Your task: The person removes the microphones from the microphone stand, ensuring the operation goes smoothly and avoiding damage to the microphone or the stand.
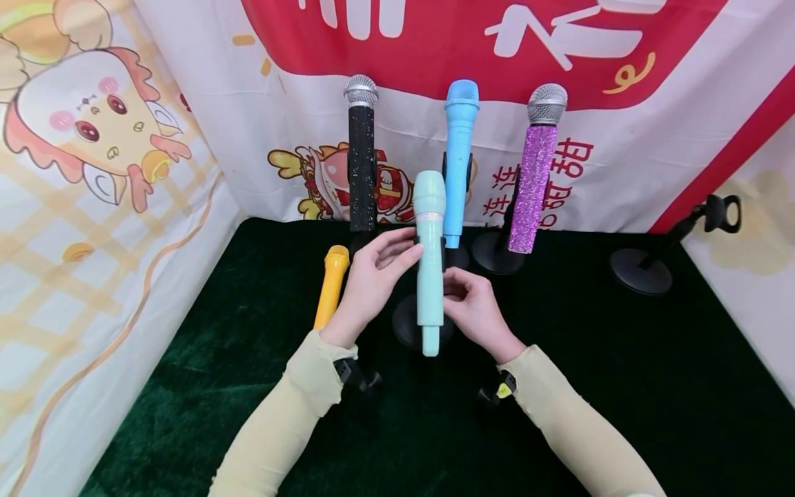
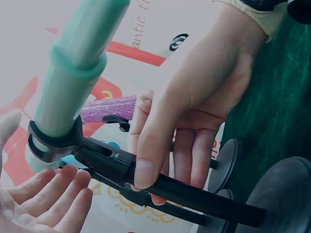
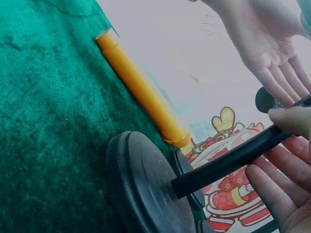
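A mint green microphone (image 1: 430, 283) sits tilted in the black clip (image 2: 56, 141) of a desk stand. My right hand (image 1: 477, 307) pinches the stand's curved neck (image 3: 228, 167) between thumb and fingers, just below the clip. Beside the microphone's upper body is my left hand (image 1: 373, 279), fingers fairly straight, fingertips close to the clip, and thumb right at the microphone's side. The stand's round base (image 3: 146, 189) is on the green cloth. To the left, a yellow microphone (image 1: 331, 286) lies on the cloth, partly hidden by my left arm in the head view.
Behind stand a black glitter microphone (image 1: 361, 166), a blue microphone (image 1: 458, 166) and a purple glitter microphone (image 1: 533, 186) on stands. An unoccupied stand (image 1: 642, 269) is at the far right. A printed cloth backdrop (image 1: 298, 103) closes off the back of the green-covered table (image 1: 652, 386).
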A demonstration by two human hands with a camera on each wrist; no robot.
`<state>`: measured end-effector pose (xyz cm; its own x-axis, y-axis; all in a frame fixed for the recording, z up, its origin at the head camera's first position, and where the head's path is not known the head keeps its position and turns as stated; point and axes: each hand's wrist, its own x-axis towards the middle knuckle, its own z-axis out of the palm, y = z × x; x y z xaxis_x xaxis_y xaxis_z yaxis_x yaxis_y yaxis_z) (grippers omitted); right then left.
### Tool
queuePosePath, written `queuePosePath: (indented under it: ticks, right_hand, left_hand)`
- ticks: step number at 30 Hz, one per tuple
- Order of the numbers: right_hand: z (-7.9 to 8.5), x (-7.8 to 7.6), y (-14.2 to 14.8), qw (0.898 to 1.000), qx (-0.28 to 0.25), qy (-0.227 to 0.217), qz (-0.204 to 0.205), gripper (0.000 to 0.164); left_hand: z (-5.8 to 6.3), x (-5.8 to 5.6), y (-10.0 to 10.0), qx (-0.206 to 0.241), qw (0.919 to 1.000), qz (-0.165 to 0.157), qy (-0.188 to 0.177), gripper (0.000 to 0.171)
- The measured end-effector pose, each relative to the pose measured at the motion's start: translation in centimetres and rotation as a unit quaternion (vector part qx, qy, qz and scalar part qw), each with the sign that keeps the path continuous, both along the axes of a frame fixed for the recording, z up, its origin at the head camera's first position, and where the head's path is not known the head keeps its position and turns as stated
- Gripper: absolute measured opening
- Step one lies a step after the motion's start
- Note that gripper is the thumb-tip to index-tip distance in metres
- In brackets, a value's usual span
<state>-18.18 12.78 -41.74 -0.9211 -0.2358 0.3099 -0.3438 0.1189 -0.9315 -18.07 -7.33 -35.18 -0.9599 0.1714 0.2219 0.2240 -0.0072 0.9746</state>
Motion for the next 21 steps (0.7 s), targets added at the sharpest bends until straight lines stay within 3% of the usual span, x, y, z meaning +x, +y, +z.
queuePosePath:
  ticks: [6,15,21]
  right_hand:
    - [0.5,0.0,-0.1,1.000,-0.012,0.020,-0.001,0.032]
    - [0.7,0.2,-0.7,0.999,-0.024,0.047,-0.009,0.022]
    - [0.7,0.1,-1.0,0.999,-0.014,0.049,-0.011,0.020]
  left_hand:
    - [1.1,-0.5,0.4,-0.007,0.9999,0.004,-0.011,0.044]
    - [1.8,-1.3,1.2,-0.033,0.9981,0.021,-0.048,0.049]
    - [2.2,-1.5,1.6,-0.027,0.9975,0.033,-0.056,0.048]
